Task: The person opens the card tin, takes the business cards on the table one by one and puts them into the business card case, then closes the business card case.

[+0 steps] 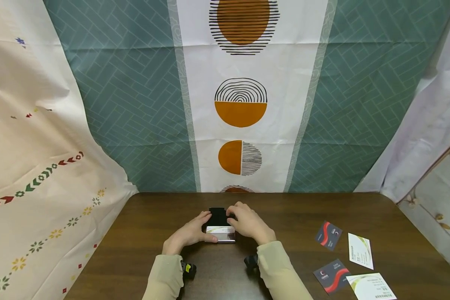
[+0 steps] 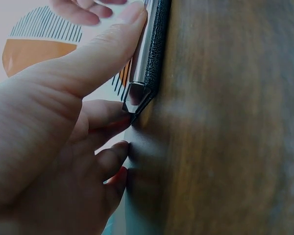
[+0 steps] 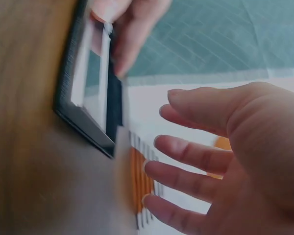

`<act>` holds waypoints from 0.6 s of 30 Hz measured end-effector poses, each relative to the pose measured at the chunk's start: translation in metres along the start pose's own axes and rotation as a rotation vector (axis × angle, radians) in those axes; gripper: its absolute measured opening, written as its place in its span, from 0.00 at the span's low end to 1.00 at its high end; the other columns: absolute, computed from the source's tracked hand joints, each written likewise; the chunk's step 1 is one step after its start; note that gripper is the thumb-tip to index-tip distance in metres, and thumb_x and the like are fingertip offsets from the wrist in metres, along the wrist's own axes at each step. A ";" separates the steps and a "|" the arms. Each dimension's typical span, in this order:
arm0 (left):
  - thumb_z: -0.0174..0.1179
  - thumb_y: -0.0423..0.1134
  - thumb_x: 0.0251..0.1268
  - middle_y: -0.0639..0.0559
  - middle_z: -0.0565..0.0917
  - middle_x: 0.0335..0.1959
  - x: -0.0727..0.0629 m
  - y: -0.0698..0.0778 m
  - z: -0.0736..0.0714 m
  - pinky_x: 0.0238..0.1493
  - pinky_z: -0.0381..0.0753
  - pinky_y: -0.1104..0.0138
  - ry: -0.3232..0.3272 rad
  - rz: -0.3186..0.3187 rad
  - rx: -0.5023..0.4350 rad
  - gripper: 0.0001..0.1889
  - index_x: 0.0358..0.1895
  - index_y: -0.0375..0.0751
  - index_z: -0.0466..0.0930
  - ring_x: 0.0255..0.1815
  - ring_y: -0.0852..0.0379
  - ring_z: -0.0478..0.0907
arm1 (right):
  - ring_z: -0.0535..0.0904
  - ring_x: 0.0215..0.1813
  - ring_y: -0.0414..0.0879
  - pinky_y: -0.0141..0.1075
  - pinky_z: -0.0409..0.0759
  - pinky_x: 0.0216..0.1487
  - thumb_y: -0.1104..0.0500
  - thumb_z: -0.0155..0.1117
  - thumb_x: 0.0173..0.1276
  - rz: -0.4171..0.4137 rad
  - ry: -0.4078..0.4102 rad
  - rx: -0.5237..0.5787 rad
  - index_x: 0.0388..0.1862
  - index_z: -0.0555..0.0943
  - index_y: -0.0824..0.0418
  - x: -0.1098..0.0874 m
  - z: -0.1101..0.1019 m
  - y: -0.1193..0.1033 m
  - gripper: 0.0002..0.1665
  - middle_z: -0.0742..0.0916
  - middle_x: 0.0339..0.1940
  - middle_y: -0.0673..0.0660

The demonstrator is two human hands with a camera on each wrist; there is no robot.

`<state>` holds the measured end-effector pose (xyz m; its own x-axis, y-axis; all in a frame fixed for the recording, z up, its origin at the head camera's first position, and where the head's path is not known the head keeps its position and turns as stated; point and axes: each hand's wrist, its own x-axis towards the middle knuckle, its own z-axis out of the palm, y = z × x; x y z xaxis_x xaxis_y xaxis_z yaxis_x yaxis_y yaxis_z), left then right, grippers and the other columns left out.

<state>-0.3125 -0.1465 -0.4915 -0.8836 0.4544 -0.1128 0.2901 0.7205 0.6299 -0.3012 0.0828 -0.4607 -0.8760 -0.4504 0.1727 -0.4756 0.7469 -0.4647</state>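
A black business card case [image 1: 218, 217] lies unfolded at the middle of the table, its lid tipped back and its silver metal tray [image 1: 225, 236] toward me. A white card with a green stripe [image 1: 220, 229] lies in the tray. My left hand [image 1: 189, 234] grips the case from the left side, its thumb along the metal front edge and a finger at the corner. Beside the right edge of the case is my right hand [image 1: 249, 223], fingers bent loosely. In the right wrist view, a gap shows between the right fingers [image 3: 186, 152] and the case [image 3: 71, 115].
Loose cards lie on the right of the wooden table [image 1: 150, 250]: a dark card with a red stripe [image 1: 328, 236], another dark card [image 1: 331, 276], a white card [image 1: 360, 251] and a second white card [image 1: 373, 287]. A patterned curtain [image 1: 240, 158] hangs behind.
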 end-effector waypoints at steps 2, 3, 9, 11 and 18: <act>0.73 0.56 0.51 0.38 0.55 0.76 0.000 0.000 0.000 0.68 0.57 0.44 0.000 0.001 0.002 0.52 0.74 0.33 0.58 0.75 0.39 0.52 | 0.76 0.47 0.48 0.46 0.77 0.51 0.58 0.63 0.71 0.009 0.032 0.017 0.49 0.82 0.59 -0.004 -0.005 0.004 0.11 0.79 0.43 0.51; 0.73 0.56 0.51 0.38 0.54 0.77 0.000 -0.001 0.000 0.68 0.57 0.44 -0.001 -0.001 0.000 0.52 0.74 0.33 0.58 0.75 0.39 0.52 | 0.76 0.47 0.47 0.44 0.78 0.51 0.58 0.63 0.70 0.013 0.049 0.021 0.49 0.83 0.59 -0.005 -0.008 0.005 0.11 0.79 0.43 0.50; 0.73 0.56 0.50 0.39 0.54 0.77 0.001 0.000 0.002 0.69 0.56 0.44 0.000 -0.006 -0.008 0.52 0.75 0.35 0.58 0.76 0.40 0.50 | 0.76 0.48 0.47 0.45 0.77 0.51 0.58 0.66 0.69 0.077 0.103 0.033 0.48 0.83 0.57 -0.020 -0.028 0.017 0.11 0.79 0.42 0.48; 0.74 0.56 0.50 0.39 0.54 0.77 0.000 0.000 0.002 0.69 0.56 0.44 0.002 0.001 -0.008 0.52 0.75 0.34 0.58 0.76 0.40 0.50 | 0.77 0.49 0.49 0.46 0.77 0.51 0.58 0.67 0.68 0.096 0.124 0.033 0.47 0.83 0.57 -0.026 -0.036 0.020 0.10 0.80 0.43 0.49; 0.74 0.55 0.51 0.39 0.54 0.77 -0.001 -0.002 0.002 0.69 0.57 0.44 0.013 0.009 -0.017 0.52 0.74 0.33 0.58 0.75 0.39 0.52 | 0.80 0.45 0.49 0.44 0.79 0.46 0.62 0.66 0.68 0.066 0.209 0.037 0.43 0.83 0.59 -0.045 -0.065 0.038 0.06 0.81 0.39 0.50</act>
<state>-0.3115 -0.1474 -0.4947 -0.8858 0.4539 -0.0971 0.2920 0.7076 0.6435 -0.2850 0.1627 -0.4300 -0.9047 -0.2868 0.3151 -0.4165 0.7511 -0.5123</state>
